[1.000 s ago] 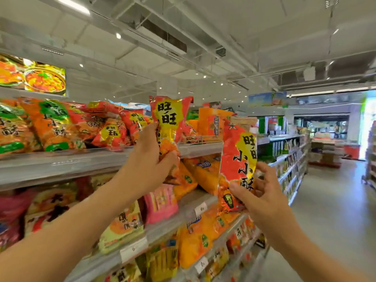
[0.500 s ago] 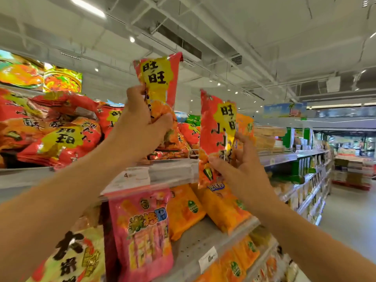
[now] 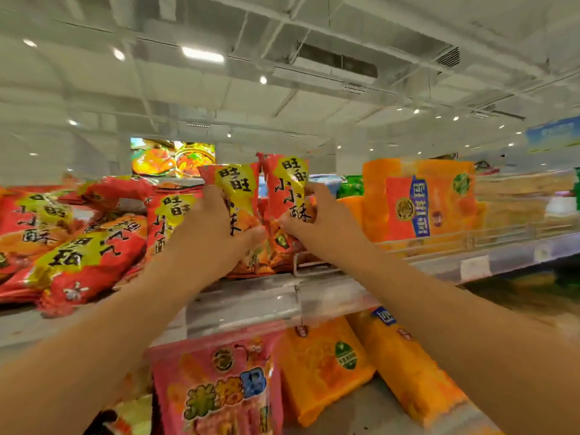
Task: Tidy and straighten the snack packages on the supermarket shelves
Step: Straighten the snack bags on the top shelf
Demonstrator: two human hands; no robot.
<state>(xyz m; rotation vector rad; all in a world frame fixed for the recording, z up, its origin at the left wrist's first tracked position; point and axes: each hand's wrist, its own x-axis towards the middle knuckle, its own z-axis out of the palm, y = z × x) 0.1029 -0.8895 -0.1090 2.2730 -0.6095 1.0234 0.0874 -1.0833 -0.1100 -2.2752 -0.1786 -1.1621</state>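
Both hands are up at the top shelf (image 3: 329, 296), and each one holds a red snack package. The left hand (image 3: 207, 227) has its grip closed around the lower half of the left red package (image 3: 237, 189), with the thumb across the front and the fingers behind. The right hand (image 3: 317, 221) pinches the right red package (image 3: 288, 186) in the same way, thumb on the front and fingers curled around the right edge.

The two packages stand upright, with the long axis vertical, side by side and almost touching. Their lower ends are at the front rail of the shelf; I cannot tell if they already rest on the shelf board. They are directly in front of the grips, at the right end of the pile of red packages (image 3: 78, 243), which lie tilted and flat in disorder. On the right side stands an orange package (image 3: 420, 202), and it is upright.

I think the next move is to set these two down upright between the pile and the orange package. The left hand is nearer to the untidy pile, so it can probably straighten it afterwards.
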